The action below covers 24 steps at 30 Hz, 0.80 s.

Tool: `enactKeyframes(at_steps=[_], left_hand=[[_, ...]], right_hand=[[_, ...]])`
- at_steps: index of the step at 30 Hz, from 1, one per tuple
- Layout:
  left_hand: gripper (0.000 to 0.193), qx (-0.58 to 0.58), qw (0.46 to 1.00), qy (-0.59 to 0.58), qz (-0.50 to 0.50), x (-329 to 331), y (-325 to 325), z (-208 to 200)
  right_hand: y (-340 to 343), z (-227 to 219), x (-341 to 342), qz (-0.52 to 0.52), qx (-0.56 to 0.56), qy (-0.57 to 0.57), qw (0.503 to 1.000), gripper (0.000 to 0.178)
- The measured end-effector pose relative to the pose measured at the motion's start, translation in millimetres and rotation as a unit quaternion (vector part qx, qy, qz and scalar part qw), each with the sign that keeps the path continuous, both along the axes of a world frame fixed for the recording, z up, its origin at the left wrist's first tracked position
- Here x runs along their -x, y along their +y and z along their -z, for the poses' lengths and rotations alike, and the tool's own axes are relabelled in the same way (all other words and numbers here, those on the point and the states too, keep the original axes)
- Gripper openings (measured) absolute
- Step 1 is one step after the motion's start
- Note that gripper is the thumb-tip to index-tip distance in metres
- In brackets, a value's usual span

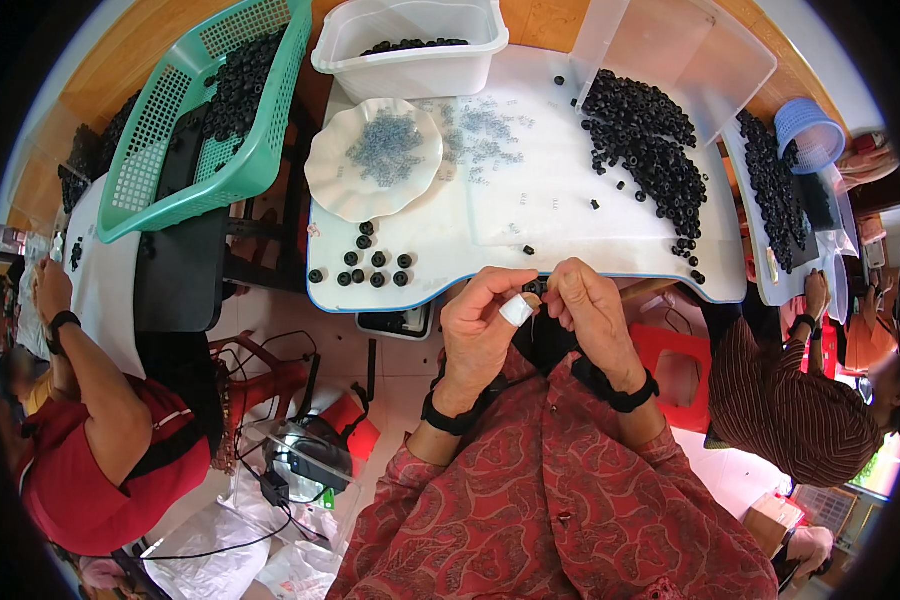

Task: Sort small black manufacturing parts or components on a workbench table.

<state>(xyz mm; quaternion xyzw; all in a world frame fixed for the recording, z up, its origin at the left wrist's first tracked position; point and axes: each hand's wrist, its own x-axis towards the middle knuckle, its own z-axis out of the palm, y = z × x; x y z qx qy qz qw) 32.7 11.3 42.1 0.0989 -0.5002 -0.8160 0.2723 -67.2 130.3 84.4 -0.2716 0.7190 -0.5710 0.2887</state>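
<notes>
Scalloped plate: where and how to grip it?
Likely pinch the plate by its left rim, coming from the left: that rim is wavy, bare and seems to reach the edge of the table, while small clear pieces lie off its right.

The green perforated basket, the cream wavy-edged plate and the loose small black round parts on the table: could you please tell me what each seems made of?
Green perforated basket: likely plastic, satin, judging by its even moulded lattice.
Cream wavy-edged plate: smooth with a soft sheen; ceramic or hard plastic, I cannot tell.
Small black round parts: dull and uniformly dark, perhaps rubber or plastic.
</notes>
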Motion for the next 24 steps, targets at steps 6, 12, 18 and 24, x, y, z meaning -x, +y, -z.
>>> enactKeyframes(at_steps=[6, 12, 18, 24], left_hand=[[0.023, -0.001, 1.000, -0.011, 0.006, 0, -1, 2], [0.027, 0.072, 0.997, 0.008, -0.009, 4, -1, 2], [0.026, 0.115, 0.993, 0.002, -0.025, 3, -1, -1], [0.025, 0.147, 0.988, -0.007, -0.046, 3, -2, -3]], right_hand=[[-7, -5, -4, -0.025, 0.008, 0.159, 0.987, 0.030], [-6, 0, -2, -0.036, -0.037, 0.173, 0.984, 0.029], [-9, -1, -9, -0.005, -0.016, 0.087, 0.996, 0.034], [-9, 4, -11, 0.003, 0.030, -0.013, 0.999, 0.037]])
